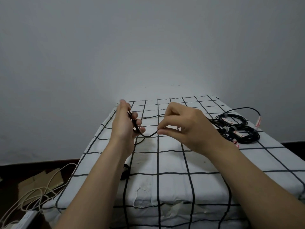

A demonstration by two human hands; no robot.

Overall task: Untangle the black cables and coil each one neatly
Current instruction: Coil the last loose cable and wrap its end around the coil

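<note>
Currently holding one black cable (149, 135) above a bed (173, 162) dressed in a white sheet with a black grid. Gripping it with the left hand (123, 126), palm turned inward, with three fingers (139, 121) curled round a few loops of it that cross the palm. Pinching the same cable with the right hand (186, 128) between thumb and forefinger, with the other fingers loosely bent and holding nothing else. Sagging in a shallow curve between the two hands, clear of the sheet, with a second thin strand running level from the left hand to behind the right. Lying on the bed's far right side, well apart from the left hand and just beyond the right wrist: one heap of black cables (237, 129), partly looped, too intertwined to count singly. Tagged with at least four white-and-red labels (258, 121) and carrying two grey cylindrical beads (225, 115). Down on the dark floor to the left of the bed: one piece of flattened cardboard (41, 180), several cream cables (33, 193) and one white power strip (28, 218).
</note>
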